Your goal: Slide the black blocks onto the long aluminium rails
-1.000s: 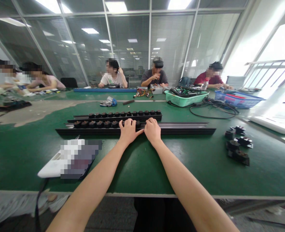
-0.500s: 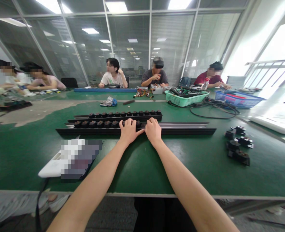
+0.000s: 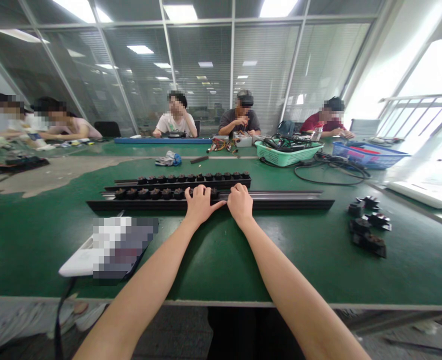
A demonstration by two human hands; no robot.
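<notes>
A long black rail lies crosswise on the green table, with a row of round black parts in its left half. My left hand rests on the rail over the right end of that row, its thumb stretched toward the right and its fingertips on the parts. Close beside it, my right hand is curled at the rail's middle; what its fingers hold, if anything, is hidden. Behind lies a second, shorter rail filled with similar black parts.
Loose black parts lie at the right. A white device with a blurred dark item is at the near left. Farther back are a cloth, a green basket, cables, a blue basket and several people.
My right hand has shifted very slightly to the right along the rail. My left hand stays in place. Across the table, the person in white has turned their head.
</notes>
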